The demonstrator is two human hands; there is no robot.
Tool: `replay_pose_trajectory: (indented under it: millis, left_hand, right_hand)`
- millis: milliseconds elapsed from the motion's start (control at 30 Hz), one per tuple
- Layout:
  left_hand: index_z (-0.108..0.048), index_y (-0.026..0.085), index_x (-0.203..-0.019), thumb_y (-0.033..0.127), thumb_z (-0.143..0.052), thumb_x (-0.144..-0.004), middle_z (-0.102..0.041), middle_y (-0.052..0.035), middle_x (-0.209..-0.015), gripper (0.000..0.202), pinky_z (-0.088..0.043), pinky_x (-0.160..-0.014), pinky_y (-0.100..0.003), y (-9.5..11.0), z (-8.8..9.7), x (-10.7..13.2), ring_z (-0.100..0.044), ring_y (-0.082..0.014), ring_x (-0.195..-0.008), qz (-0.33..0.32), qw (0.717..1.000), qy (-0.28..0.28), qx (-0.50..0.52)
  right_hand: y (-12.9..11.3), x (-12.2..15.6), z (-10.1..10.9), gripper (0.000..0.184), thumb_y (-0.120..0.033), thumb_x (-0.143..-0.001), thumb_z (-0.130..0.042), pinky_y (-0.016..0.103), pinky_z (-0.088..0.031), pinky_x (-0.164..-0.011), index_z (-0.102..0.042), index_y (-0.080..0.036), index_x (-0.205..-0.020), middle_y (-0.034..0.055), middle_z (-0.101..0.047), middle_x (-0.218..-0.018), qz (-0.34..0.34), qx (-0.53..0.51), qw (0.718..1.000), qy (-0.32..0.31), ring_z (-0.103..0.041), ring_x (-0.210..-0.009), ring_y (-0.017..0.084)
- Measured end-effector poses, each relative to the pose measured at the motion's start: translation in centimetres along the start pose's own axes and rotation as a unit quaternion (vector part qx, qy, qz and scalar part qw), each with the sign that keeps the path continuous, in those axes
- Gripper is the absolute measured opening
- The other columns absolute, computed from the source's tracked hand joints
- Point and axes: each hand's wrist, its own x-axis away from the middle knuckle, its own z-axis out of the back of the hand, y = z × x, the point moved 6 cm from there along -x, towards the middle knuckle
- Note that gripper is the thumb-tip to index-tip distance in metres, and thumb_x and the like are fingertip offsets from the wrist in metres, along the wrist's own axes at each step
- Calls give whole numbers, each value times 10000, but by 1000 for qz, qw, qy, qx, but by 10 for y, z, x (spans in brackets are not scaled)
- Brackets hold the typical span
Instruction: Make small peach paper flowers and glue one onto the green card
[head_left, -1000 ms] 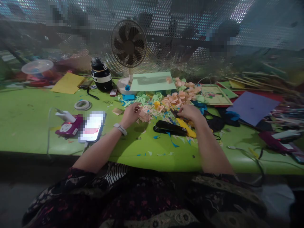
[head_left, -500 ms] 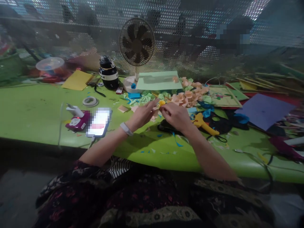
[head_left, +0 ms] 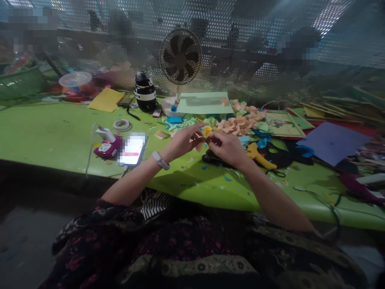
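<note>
My left hand [head_left: 184, 142], with a white band on the wrist, has thumb and fingers bent inward at the middle of the green table [head_left: 60, 124]. My right hand [head_left: 227, 148] meets it there, its fingertips pinched together. Whatever small piece lies between the fingertips is too hidden to name. Just beyond them shows a small yellow thing [head_left: 207, 130], perhaps paper. Peach paper pieces [head_left: 240, 122] and light green paper scraps [head_left: 190, 121] are heaped behind the hands. Under my right hand lies a dark object [head_left: 207, 157], partly covered.
A yellow-handled tool [head_left: 261, 157] lies right of my right hand. To the left are a lit phone [head_left: 132, 149], a purple power socket [head_left: 108, 148] with cable, and a tape roll [head_left: 122, 125]. A fan [head_left: 181, 56] and black bottle [head_left: 144, 92] stand behind; purple paper [head_left: 333, 142] lies right.
The view has turned slightly, so things at the left appear farther right. My hands stay together, and the fingertips have shifted a little; the yellow thing remains beside them.
</note>
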Motion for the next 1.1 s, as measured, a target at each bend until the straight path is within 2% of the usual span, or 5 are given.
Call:
replay_pose_trajectory:
  millis: [200,467,800,967,1100]
  left_hand:
    - [-659,141,-1150,165,-700,-816,-760,-105,-991,337,-569,-877,-328,-33,2,12,-724,-181,-948,110,980,-23,164]
    - [-687,146,-1035,189,-716,-803,-742,-56,-826,238,-527,-708,-259,-58,6,7,-685,-126,-749,195,940,15,279]
    - [-701,149,-987,189,-720,-804,-706,-45,-785,188,-524,-659,-270,-87,2,5,-644,-117,-677,222,939,36,262]
    - [-712,146,-885,167,-743,-770,-675,-50,-683,121,-482,-586,-292,-102,0,15,-621,-150,-594,282,946,-7,158]
    - [-712,136,-925,172,-713,-795,-693,-51,-723,135,-430,-558,-251,-98,7,18,-619,-147,-624,294,952,-28,78]
  right_hand:
    - [5,11,-32,262,-481,-807,-629,275,-477,-464,-599,-222,-781,10,-695,-657,-136,-306,941,-42,-576,-443,140]
    - [7,0,-50,423,-599,-711,-722,253,-472,-433,-577,-208,-780,28,-716,-695,-166,-406,899,3,-563,-424,110]
    - [1,4,-26,229,-414,-851,-574,334,-530,-660,-672,-209,-874,60,-727,-809,-57,-153,986,23,-649,-663,186]
    - [17,21,-19,342,-402,-900,-542,456,-489,-997,-678,-163,-1103,162,-707,-1156,51,7,995,91,-629,-1145,311]
    - [43,35,-33,578,-470,-867,-621,516,-483,-1011,-581,-123,-1327,199,-649,-1292,6,59,998,33,-597,-1210,364]
